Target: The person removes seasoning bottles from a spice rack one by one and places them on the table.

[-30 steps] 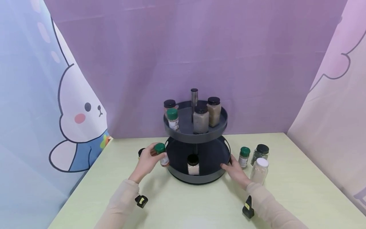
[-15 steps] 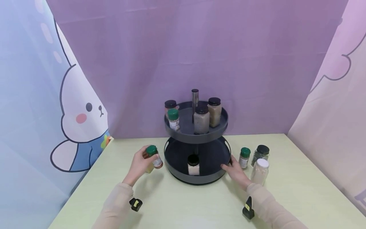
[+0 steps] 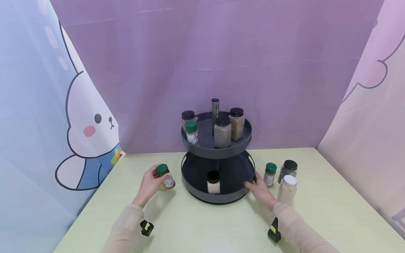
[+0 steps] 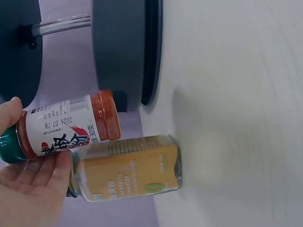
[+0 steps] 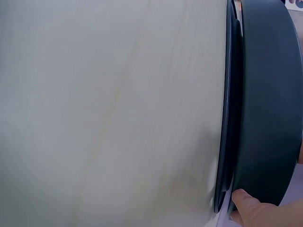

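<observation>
A small spice bottle (green cap, red powder) tilts above the table, pinched between the left hand's thumb and fingers. Just beside it stands a turmeric jar. To the right, the right hand grips the side of the rack's lower tray; three more jars stand beyond.

The bottle in the left hand has a green cap, reddish contents and a white label printed red and black; the jar beside that hand is yellow-orange. The rack at the right hand is dark grey, the table below both hands pale yellow-green.
</observation>
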Tool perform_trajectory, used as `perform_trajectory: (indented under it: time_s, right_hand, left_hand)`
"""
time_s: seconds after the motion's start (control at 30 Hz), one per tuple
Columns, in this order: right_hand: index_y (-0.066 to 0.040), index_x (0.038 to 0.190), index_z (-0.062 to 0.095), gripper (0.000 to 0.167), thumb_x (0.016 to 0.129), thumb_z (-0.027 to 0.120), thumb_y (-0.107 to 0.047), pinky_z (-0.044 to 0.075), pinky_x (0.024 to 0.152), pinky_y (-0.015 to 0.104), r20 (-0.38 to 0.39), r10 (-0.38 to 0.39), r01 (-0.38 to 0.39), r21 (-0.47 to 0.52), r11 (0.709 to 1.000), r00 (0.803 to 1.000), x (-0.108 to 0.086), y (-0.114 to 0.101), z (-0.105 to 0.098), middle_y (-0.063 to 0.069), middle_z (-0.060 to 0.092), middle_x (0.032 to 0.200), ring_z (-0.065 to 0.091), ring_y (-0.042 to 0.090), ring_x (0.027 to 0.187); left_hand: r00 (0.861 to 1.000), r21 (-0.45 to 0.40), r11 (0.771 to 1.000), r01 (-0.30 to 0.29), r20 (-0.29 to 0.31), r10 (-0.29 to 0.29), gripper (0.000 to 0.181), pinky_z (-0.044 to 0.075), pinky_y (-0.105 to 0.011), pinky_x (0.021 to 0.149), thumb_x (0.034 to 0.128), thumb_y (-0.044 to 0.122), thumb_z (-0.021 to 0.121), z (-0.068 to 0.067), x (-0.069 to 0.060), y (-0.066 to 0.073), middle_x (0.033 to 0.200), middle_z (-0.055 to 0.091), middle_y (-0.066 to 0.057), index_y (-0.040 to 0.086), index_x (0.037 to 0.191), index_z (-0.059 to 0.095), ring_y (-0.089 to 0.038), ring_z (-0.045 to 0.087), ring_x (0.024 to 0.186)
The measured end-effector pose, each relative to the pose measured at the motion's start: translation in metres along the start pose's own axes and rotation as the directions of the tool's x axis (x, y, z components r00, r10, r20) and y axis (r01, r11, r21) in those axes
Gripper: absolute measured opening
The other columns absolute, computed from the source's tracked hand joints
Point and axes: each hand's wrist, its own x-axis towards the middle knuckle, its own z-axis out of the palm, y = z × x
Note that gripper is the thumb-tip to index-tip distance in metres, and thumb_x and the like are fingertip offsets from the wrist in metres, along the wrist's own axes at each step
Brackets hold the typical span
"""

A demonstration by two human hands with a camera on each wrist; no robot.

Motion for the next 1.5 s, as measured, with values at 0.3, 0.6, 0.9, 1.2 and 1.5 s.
perform_trajectory:
  time_s: [0.3, 0.6, 0.9, 1.2, 1.5]
  right_hand:
    - [0.009, 0.143, 0.002, 0.073, 0.093, 0.048, -0.016, 0.014, 0.113, 0.050, -0.006, -0.010, 0.010, -0.005, 1.000, 1.000, 0.000, 0.001, 0.000, 0.031, 0.009, 0.148, 0.010, 0.042, 0.137]
    - [0.007, 0.144, 0.001, 0.074, 0.093, 0.049, -0.020, 0.014, 0.113, 0.050, 0.002, 0.006, -0.006, -0.008, 1.000, 1.000, -0.002, -0.001, 0.001, 0.030, 0.008, 0.148, 0.009, 0.042, 0.137]
    - [0.005, 0.144, 0.001, 0.076, 0.092, 0.049, -0.020, 0.014, 0.112, 0.051, 0.002, 0.020, -0.020, 0.010, 1.000, 1.000, -0.001, 0.001, 0.001, 0.029, 0.007, 0.149, 0.008, 0.042, 0.137]
    - [0.006, 0.144, 0.002, 0.075, 0.093, 0.049, -0.020, 0.014, 0.112, 0.051, 0.000, 0.020, -0.020, 0.009, 1.000, 1.000, -0.003, 0.000, 0.002, 0.029, 0.008, 0.149, 0.009, 0.042, 0.137]
    - [0.007, 0.144, 0.000, 0.077, 0.093, 0.049, -0.021, 0.014, 0.113, 0.051, 0.005, 0.020, -0.020, 0.016, 1.000, 1.000, -0.004, -0.001, 0.001, 0.030, 0.006, 0.149, 0.008, 0.042, 0.137]
  left_hand:
    - [1.000, 0.002, 1.000, 0.006, 0.005, -0.006, 0.050, 0.046, -0.042, 0.096, 0.0840, 0.021, 0.066, 0.002, 0.000, -0.001, 0.124, 0.055, -0.019, 0.005, 0.128, 0.047, -0.031, 0.054, 0.114]
    - [1.000, 0.032, 0.999, -0.011, 0.017, 0.010, 0.053, 0.045, -0.043, 0.097, 0.0840, 0.016, 0.066, 0.005, -0.002, -0.006, 0.125, 0.054, -0.022, 0.001, 0.130, 0.045, -0.034, 0.053, 0.115]
    - [1.000, 0.033, 0.999, -0.014, 0.024, 0.014, 0.051, 0.046, -0.042, 0.096, 0.0831, 0.013, 0.067, 0.009, -0.004, -0.009, 0.123, 0.056, -0.022, 0.001, 0.129, 0.047, -0.033, 0.055, 0.114]
    - [0.999, 0.039, 0.999, -0.034, 0.013, 0.034, 0.050, 0.047, -0.040, 0.095, 0.0813, 0.011, 0.068, 0.016, -0.002, -0.016, 0.120, 0.058, -0.021, 0.000, 0.126, 0.049, -0.032, 0.057, 0.111]
    - [0.999, 0.060, 0.997, -0.040, -0.010, 0.040, 0.049, 0.048, -0.041, 0.094, 0.0798, 0.008, 0.069, 0.021, -0.002, -0.015, 0.120, 0.058, -0.022, -0.001, 0.124, 0.050, -0.033, 0.057, 0.111]
